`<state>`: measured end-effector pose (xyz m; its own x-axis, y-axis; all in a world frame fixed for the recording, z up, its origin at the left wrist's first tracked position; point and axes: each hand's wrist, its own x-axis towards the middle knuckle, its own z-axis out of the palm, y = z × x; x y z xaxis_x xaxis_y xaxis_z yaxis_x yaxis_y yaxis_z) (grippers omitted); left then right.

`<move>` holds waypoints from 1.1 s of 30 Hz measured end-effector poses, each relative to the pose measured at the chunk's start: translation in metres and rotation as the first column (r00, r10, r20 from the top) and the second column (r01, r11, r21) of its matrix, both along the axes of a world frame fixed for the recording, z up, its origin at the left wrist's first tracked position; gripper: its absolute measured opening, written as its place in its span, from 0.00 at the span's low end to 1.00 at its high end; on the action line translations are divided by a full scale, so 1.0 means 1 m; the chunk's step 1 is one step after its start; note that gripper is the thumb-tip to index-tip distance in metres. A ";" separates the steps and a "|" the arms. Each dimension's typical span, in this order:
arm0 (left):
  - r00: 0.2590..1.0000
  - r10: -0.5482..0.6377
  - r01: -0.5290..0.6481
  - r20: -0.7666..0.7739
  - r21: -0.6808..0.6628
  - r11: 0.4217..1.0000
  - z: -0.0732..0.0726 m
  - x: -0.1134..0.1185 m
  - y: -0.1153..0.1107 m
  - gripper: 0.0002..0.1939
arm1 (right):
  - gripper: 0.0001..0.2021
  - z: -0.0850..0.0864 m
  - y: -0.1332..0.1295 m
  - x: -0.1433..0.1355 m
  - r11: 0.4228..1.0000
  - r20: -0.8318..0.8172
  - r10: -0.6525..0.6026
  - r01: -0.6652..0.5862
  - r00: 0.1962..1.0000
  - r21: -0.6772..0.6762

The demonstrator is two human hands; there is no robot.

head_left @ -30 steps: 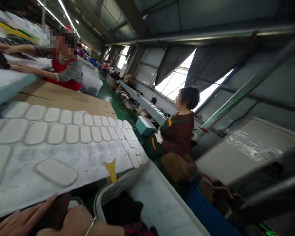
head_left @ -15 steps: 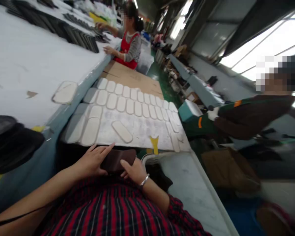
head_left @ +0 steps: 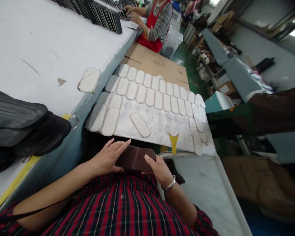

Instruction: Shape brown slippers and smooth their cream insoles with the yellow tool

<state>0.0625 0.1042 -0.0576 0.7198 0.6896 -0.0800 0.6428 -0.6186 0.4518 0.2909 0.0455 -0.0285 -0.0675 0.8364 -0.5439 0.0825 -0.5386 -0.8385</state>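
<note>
One dark brown piece (head_left: 135,159) here, right in front of the plaid shirt (head_left: 122,209), between both hands. Right hand (head_left: 160,168) has its end pinched, thumb on top. Left hand (head_left: 111,156) lies over the other end, fingers stretched out, thumb at the near edge; can't tell if it's gripping.

Loads of white ovals (head_left: 150,97) on the board (head_left: 159,123), easily over twenty, but overlaps kill an exact count. One more sits on the white table (head_left: 39,39). One yellow forked piece (head_left: 174,142), one bracelet (head_left: 170,184).

Only writing I spot is print on the cardboard (head_left: 149,54), too small to read.

Two co-workers close by: the red-aproned one (head_left: 156,24) loses their head to the top edge, the other's just a brown sleeve (head_left: 280,109) and some green. Dark stuff (head_left: 178,177) in the bin (head_left: 198,180) is half hidden by the right wrist.
</note>
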 end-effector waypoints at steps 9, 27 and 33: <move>1.000 -0.010 0.010 0.008 -0.004 1.000 0.002 0.005 0.003 0.55 | 0.14 0.020 0.009 -0.031 0.846 0.602 0.229 -0.462 0.765 0.265; 0.987 -0.140 0.144 -0.078 0.045 0.989 -0.002 0.032 0.001 0.43 | 0.20 -0.020 -0.025 0.033 0.994 0.232 -0.030 0.054 0.972 -0.097; 0.971 -0.236 0.238 -0.038 0.050 0.970 -0.001 0.065 0.002 0.36 | 0.21 -0.032 -0.025 0.040 0.997 0.283 0.014 0.009 0.959 -0.080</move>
